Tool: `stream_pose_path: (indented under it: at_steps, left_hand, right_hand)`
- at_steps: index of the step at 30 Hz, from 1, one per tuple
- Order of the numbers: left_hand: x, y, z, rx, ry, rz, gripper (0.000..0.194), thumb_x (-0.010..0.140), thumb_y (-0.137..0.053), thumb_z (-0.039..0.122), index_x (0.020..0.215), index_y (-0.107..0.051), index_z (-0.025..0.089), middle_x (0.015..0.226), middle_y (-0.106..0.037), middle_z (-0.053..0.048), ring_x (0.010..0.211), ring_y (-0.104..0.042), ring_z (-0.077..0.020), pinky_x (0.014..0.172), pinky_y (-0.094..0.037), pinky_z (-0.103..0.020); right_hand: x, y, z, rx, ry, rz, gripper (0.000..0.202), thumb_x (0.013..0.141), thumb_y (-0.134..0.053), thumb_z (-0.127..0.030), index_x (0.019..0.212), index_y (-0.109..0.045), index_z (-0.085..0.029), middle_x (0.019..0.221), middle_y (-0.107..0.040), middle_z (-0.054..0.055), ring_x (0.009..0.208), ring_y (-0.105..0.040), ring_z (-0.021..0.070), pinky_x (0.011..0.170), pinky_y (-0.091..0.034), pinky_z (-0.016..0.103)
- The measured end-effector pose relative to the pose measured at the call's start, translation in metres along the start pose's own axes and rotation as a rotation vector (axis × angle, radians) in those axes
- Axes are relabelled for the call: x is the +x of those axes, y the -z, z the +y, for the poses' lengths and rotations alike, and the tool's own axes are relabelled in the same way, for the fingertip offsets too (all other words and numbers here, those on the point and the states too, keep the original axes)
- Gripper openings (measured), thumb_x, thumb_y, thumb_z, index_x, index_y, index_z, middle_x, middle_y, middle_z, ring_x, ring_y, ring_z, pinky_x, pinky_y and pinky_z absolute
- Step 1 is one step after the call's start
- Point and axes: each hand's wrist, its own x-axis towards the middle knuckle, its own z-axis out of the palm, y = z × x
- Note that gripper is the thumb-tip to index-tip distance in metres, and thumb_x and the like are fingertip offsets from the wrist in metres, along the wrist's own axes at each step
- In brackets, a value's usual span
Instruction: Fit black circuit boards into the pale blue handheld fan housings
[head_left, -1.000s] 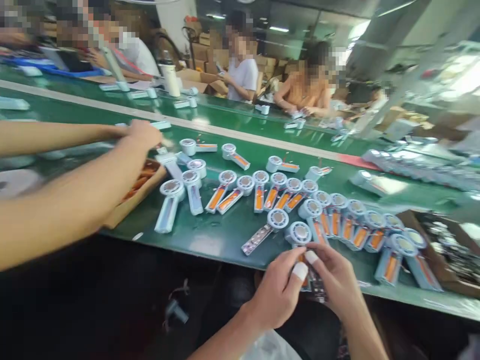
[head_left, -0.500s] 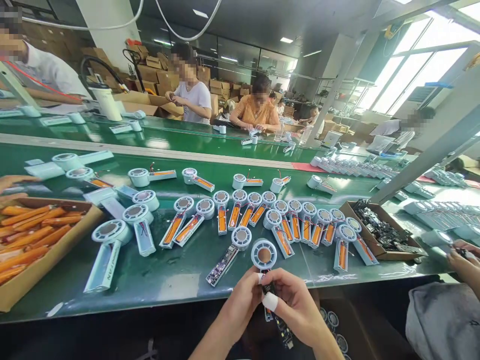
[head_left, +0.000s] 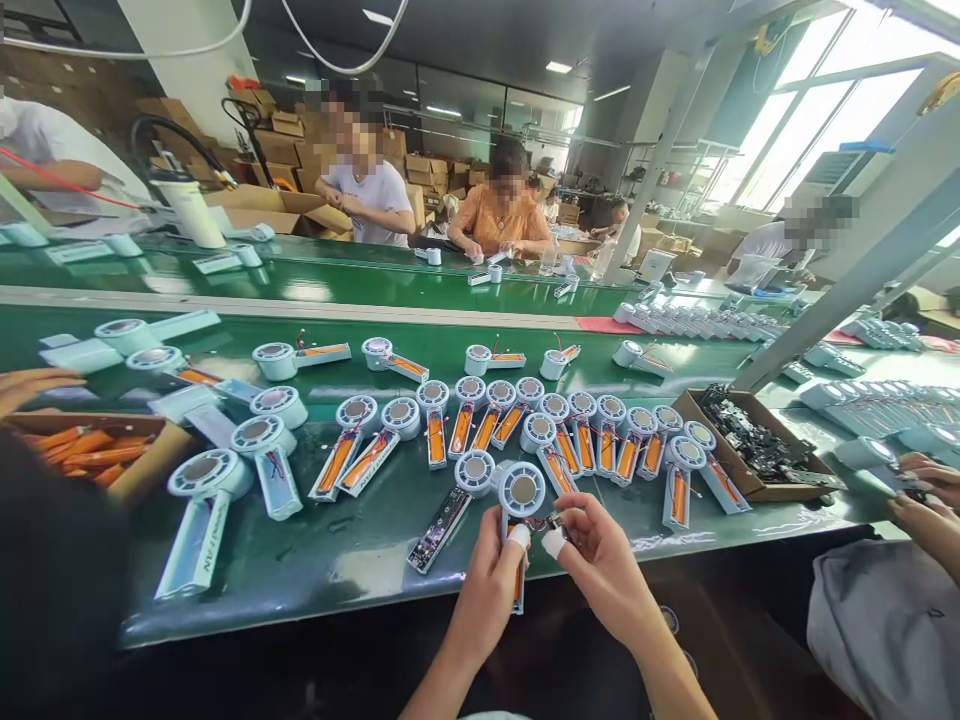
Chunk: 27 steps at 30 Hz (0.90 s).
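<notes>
My left hand (head_left: 487, 575) is closed around the handle of a light blue handheld fan (head_left: 522, 490), whose round head points away from me. An orange battery shows in its open handle. Between thumb and fingers, my right hand (head_left: 600, 560) pinches a black circuit board (head_left: 556, 523), mostly hidden, just right of the handle. Thin wires run from the fan toward the board. White wraps cover both thumbs. Just left of the held fan lies another fan with a circuit board (head_left: 441, 530) in its handle.
Several fans with orange batteries (head_left: 436, 440) lie in rows on the green table (head_left: 300, 570). A carton of circuit boards (head_left: 795, 490) stands right, a carton of orange batteries (head_left: 154, 445) left. Co-workers' hands (head_left: 926, 490) are at the right edge; another person's arm (head_left: 34, 385) reaches in at left.
My hands have moved apart, and the board has gone from in front of the handle to its right. The fan has risen slightly. A dark sleeve now covers part of the battery carton.
</notes>
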Motion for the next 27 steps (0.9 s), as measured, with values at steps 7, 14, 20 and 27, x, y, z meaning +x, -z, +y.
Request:
stream_pose_path:
  at_steps: [7, 14, 20, 27]
  left_hand:
    - [0.001, -0.005, -0.002, 0.316, -0.124, 0.0, 0.042, 0.088, -0.058, 0.039, 0.125, -0.052, 0.02, 0.122, -0.067, -0.012, 0.114, -0.061, -0.031, 0.098, -0.045, -0.044]
    - [0.003, -0.011, -0.008, 0.345, -0.199, 0.016, 0.034, 0.095, -0.049, 0.045, 0.118, -0.055, 0.021, 0.116, -0.069, -0.011, 0.1, -0.064, -0.0278, 0.088, -0.049, -0.039]
    - [0.004, -0.018, -0.006, 0.321, -0.19, 0.082, 0.035, 0.09, -0.054, 0.046, 0.115, -0.059, 0.022, 0.101, -0.071, -0.008, 0.088, -0.065, -0.0261, 0.077, -0.05, -0.035]
    - [0.002, -0.024, -0.004, 0.215, -0.119, 0.01, 0.021, 0.089, -0.055, 0.039, 0.102, -0.062, 0.023, 0.081, -0.062, 0.0, 0.076, -0.057, -0.02, 0.073, -0.047, -0.029]
  right_hand:
    - [-0.011, 0.01, -0.014, -0.379, 0.081, 0.024, 0.013, 0.086, -0.058, -0.023, 0.099, -0.057, -0.023, 0.09, -0.063, 0.002, 0.077, -0.055, 0.0174, 0.067, -0.046, 0.027]
    - [-0.019, 0.013, -0.013, -0.527, 0.139, 0.129, 0.013, 0.089, -0.055, -0.024, 0.102, -0.055, -0.024, 0.091, -0.066, 0.002, 0.078, -0.061, 0.0183, 0.068, -0.048, 0.027]
    - [-0.015, 0.028, -0.01, -0.929, 0.232, 0.017, 0.026, 0.097, -0.037, -0.017, 0.1, -0.062, -0.023, 0.083, -0.072, 0.004, 0.071, -0.067, 0.0211, 0.058, -0.038, 0.027]
    - [-0.013, 0.049, -0.029, -0.829, 0.247, -0.463, 0.012, 0.089, -0.065, -0.026, 0.099, -0.072, -0.025, 0.077, -0.074, 0.001, 0.067, -0.065, 0.0193, 0.059, -0.037, 0.024]
